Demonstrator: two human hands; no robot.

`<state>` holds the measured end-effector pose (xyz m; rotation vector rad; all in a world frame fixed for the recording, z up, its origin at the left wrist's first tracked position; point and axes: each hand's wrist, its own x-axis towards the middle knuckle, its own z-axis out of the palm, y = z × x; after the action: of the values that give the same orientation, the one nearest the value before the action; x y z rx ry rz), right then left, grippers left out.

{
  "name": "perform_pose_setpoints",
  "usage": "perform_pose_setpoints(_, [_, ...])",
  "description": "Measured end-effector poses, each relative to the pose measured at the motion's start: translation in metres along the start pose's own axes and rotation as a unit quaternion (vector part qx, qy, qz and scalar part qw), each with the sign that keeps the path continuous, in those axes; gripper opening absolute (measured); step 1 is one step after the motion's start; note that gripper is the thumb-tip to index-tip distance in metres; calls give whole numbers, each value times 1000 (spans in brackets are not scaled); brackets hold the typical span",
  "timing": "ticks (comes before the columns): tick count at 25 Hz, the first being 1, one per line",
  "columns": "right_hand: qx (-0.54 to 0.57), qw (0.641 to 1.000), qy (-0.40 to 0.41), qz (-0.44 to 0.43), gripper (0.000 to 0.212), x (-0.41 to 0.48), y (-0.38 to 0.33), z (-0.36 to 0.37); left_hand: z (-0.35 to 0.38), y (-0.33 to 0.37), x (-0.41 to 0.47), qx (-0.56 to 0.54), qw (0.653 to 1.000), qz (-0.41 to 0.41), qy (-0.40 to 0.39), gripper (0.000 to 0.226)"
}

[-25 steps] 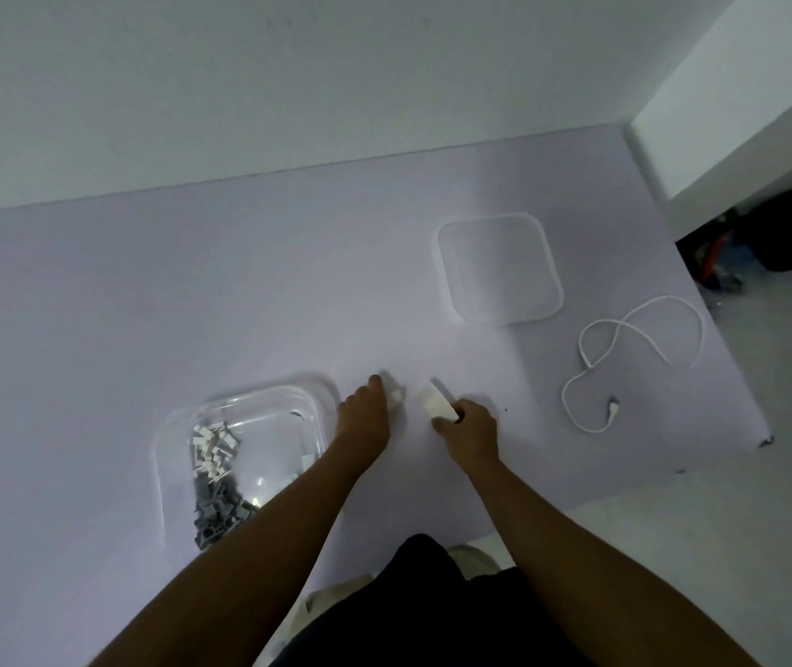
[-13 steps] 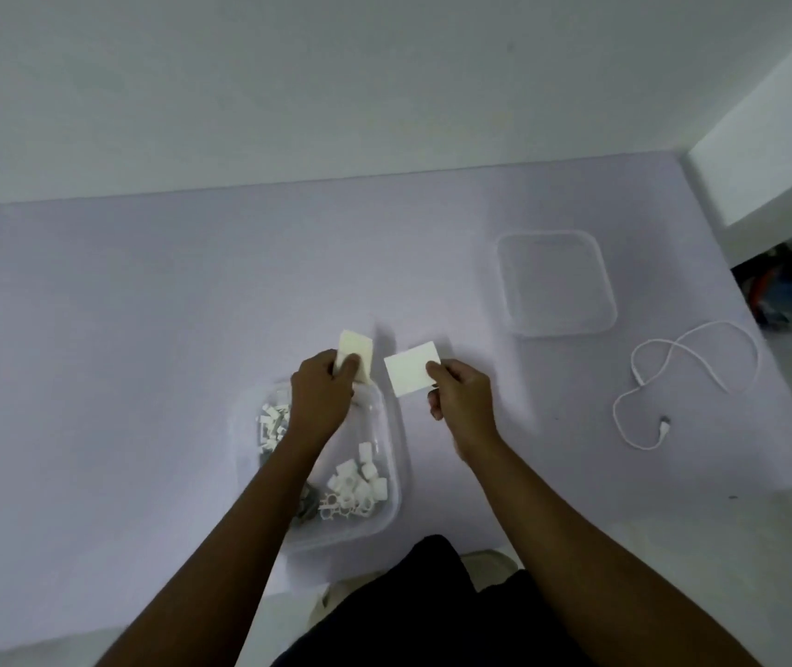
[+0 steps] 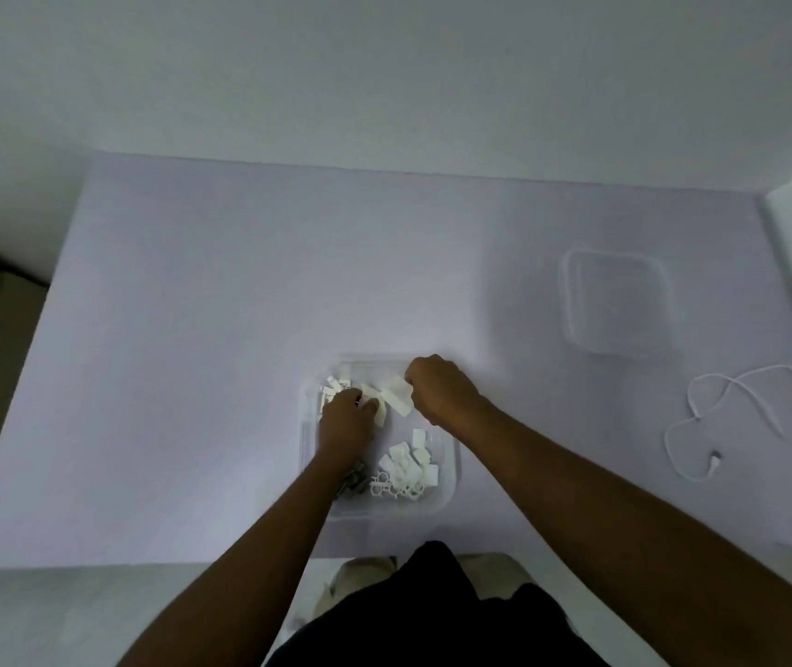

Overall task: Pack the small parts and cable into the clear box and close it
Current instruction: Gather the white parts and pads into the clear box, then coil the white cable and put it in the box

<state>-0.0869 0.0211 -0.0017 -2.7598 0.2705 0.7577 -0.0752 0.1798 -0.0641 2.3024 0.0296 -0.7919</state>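
The left hand has its fingers curled round a white pad. The right hand pinches a second pad with bent fingers. The pads sit side by side between the fingertips. Both hands are over the box. Small parts lie in it, below the right fingers. The lid and the cable lie on the table, far right of the right fingers.
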Motion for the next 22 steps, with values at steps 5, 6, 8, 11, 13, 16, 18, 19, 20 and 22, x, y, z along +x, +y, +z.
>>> perform_pose_setpoints(5, [-79,997,-20,-18,24,4,5,-3,7,5,6,8,1000,-10,15,19])
perform_pose_setpoints(6, [-82,996,-20,-18,16,4,8,-4,8,3,6,7,1000,-12,20,20])
perform_pose_setpoints(8, [-101,994,-13,-29,17,0,11,-5,14,-1,7,0,1000,-9,18,20])
perform_pose_setpoints(11, [-109,993,13,-45,24,-7,16,0,20,3,6,-41,999,-7,-25,23])
perform_pose_setpoints(13, [-63,996,49,-48,32,-8,23,4,20,9,2,-48,998,-5,-39,29])
perform_pose_setpoints(16, [47,990,132,-30,41,-16,35,1,9,23,-14,34,998,33,33,40])
perform_pose_setpoints(18, [134,968,212,-14,31,-28,47,-5,0,38,-27,55,992,58,94,41])
perform_pose_setpoints(19, [171,957,234,-5,25,-34,55,-6,-5,48,-33,50,989,76,120,38])
perform_pose_setpoints(20, [204,947,249,8,21,-42,67,-6,-6,58,-37,38,984,103,138,34])
perform_pose_setpoints(22, [256,929,262,49,17,-59,99,-1,1,86,-42,24,976,161,146,28])
